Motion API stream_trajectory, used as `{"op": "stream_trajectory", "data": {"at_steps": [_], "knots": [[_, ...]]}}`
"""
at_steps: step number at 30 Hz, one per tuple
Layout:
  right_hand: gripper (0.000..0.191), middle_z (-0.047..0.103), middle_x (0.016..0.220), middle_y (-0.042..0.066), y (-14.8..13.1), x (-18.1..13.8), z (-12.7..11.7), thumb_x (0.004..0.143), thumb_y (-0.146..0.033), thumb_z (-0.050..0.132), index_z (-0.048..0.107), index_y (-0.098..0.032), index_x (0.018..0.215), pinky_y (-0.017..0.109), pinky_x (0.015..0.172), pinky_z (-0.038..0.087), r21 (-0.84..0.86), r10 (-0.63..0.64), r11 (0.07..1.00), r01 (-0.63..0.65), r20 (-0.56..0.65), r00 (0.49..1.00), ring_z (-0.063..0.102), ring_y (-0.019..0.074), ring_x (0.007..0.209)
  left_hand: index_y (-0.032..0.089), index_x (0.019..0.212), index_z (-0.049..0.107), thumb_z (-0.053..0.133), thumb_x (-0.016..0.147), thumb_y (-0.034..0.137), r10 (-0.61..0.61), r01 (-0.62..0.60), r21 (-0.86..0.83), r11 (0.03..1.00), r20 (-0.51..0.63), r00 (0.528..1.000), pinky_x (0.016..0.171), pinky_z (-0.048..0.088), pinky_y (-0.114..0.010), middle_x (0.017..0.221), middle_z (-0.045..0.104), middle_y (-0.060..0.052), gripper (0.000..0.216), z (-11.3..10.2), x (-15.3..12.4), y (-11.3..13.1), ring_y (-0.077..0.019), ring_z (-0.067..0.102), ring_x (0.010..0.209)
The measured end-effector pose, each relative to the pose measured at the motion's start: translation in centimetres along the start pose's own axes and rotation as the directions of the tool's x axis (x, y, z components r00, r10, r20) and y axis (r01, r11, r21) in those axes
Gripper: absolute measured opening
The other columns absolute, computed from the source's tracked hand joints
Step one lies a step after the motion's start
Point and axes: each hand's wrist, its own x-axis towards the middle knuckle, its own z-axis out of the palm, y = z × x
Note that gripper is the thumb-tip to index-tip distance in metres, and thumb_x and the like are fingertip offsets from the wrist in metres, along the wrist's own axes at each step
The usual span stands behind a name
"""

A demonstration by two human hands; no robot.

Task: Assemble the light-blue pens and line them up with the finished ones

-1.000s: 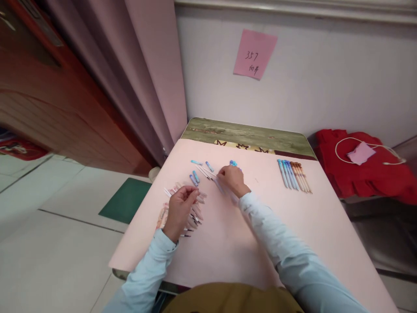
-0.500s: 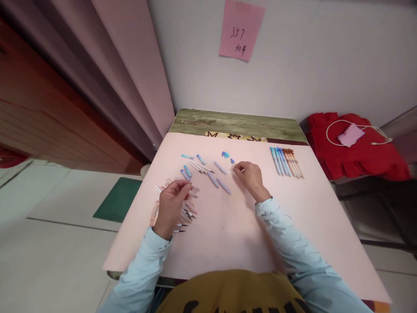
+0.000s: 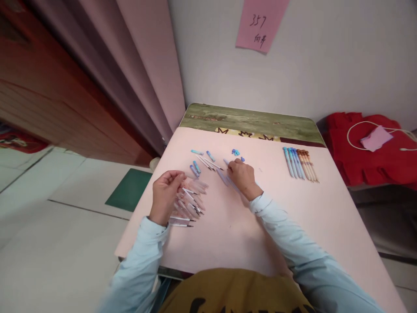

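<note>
My right hand (image 3: pixel 241 177) is closed, its fingertips on a lavender pen barrel (image 3: pixel 226 161) that mostly hides beneath them. Two more lavender barrels (image 3: pixel 222 177) lie partly under that hand. On the left, my left hand (image 3: pixel 167 195) pinches thumb against fingers; whatever is between them is too small to make out. Below it spreads a pile of clear pinkish barrels (image 3: pixel 187 208) mixed with white dark-tipped refills. More white refills (image 3: pixel 205 163) lie further up, among short blue pen parts (image 3: pixel 196 166). Small blue toppers (image 3: pixel 235 152) sit beyond my right hand.
A row of finished-looking blue and brown pens (image 3: pixel 293 163) lies at the right of the pink-covered table (image 3: pixel 260 239). A tiny pale piece (image 3: pixel 260 169) is right of my right hand. Beyond the table stands a red-covered seat (image 3: pixel 345 161) with a white cable.
My right hand has moved left and onto the lavender barrels. A tiny pale piece now shows on the table where it was. My left hand stays pinched over the pile. The view has shifted.
</note>
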Motion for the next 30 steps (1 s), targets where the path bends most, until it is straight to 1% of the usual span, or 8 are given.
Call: {"op": "stream_trajectory", "data": {"at_steps": [2,4,9,15,19,22,25,30], "knots": [[0.029,0.062,0.107,0.011,-0.1,0.1,-0.2,0.098,-0.027,0.040,0.066,-0.022,0.111,0.027,0.070,0.044,-0.022,-0.025,0.999,0.025,-0.001,1.000,0.065,0.0186,0.084,0.017,0.085,0.069,0.072,0.069,0.034,0.027,-0.034,0.085,0.996,0.085,0.996,0.056,0.044,-0.024,0.074,0.067,-0.003,0.024,0.0,1.8,-0.9,-0.0132,0.056,0.060],[0.029,0.063,0.106,0.010,-0.1,0.1,-0.2,0.099,-0.028,0.039,0.066,-0.022,0.110,0.027,0.069,0.044,-0.040,-0.046,0.998,0.046,0.002,0.999,0.065,0.0184,0.083,0.017,0.082,0.071,0.072,0.067,0.033,0.076,-0.106,0.252,0.962,0.125,0.989,0.061,0.044,-0.026,0.074,0.068,-0.003,0.022,0.2,4.0,-1.6,-0.0151,0.057,0.065],[0.033,0.064,0.100,0.010,-0.1,-0.2,0.1,0.100,-0.030,0.037,0.068,-0.019,0.102,0.026,0.066,0.043,-0.056,-0.065,0.996,0.064,-0.009,0.998,0.066,0.0189,0.080,0.018,0.082,0.072,0.066,0.070,0.026,0.134,-0.179,0.591,0.787,0.120,0.984,0.069,0.043,-0.029,0.075,0.069,-0.004,0.015,1.0,8.3,-1.9,-0.0182,0.060,0.071],[0.033,0.064,0.101,0.010,-0.1,-0.4,0.6,0.100,-0.027,0.037,0.068,-0.018,0.102,0.025,0.063,0.041,-0.053,-0.036,0.998,0.035,-0.016,0.999,0.066,0.0182,0.079,0.019,0.082,0.070,0.064,0.076,0.035,0.046,-0.150,0.832,0.534,0.149,0.988,0.081,0.042,-0.038,0.094,0.070,-0.011,0.019,3.0,8.8,-1.7,-0.0275,0.060,0.091],[0.029,0.065,0.100,0.008,-0.1,-0.7,0.3,0.097,-0.025,0.041,0.070,-0.020,0.100,0.025,0.063,0.040,-0.015,-0.014,1.000,0.013,-0.019,1.000,0.066,0.0182,0.080,0.015,0.082,0.070,0.062,0.077,0.048,0.000,-0.170,0.912,0.373,0.183,0.983,0.088,0.038,-0.046,0.104,0.067,-0.020,0.034,4.4,9.0,-1.8,-0.0361,0.056,0.105],[0.024,0.067,0.100,0.006,0.1,-1.4,-0.2,0.094,-0.025,0.047,0.071,-0.023,0.097,0.024,0.061,0.038,0.053,-0.006,0.999,0.007,-0.031,1.000,0.065,0.0171,0.081,0.014,0.087,0.070,0.061,0.076,0.050,-0.053,-0.144,0.927,0.347,0.173,0.984,0.090,0.037,-0.046,0.108,0.066,-0.021,0.039,5.1,9.3,-1.9,-0.0372,0.055,0.109],[0.020,0.068,0.099,0.002,0.5,-2.7,-0.8,0.092,-0.029,0.052,0.071,-0.025,0.097,0.024,0.059,0.036,0.152,0.040,0.988,-0.024,-0.105,0.994,0.064,0.0157,0.080,0.014,0.088,0.071,0.062,0.074,0.044,-0.079,-0.115,0.931,0.346,0.151,0.985,0.090,0.038,-0.045,0.109,0.068,-0.021,0.034,5.7,9.6,-1.9,-0.0368,0.055,0.111],[0.017,0.069,0.088,0.002,2.0,-4.9,-1.8,0.089,-0.033,0.057,0.073,-0.025,0.089,0.025,0.058,0.035,0.290,0.149,0.954,-0.080,-0.226,0.963,0.062,0.0159,0.075,0.012,0.080,0.072,0.062,0.070,0.037,-0.109,-0.073,0.924,0.375,0.122,0.986,0.079,0.042,-0.040,0.096,0.070,-0.021,0.028,6.6,9.9,-1.5,-0.0356,0.062,0.099]]}}
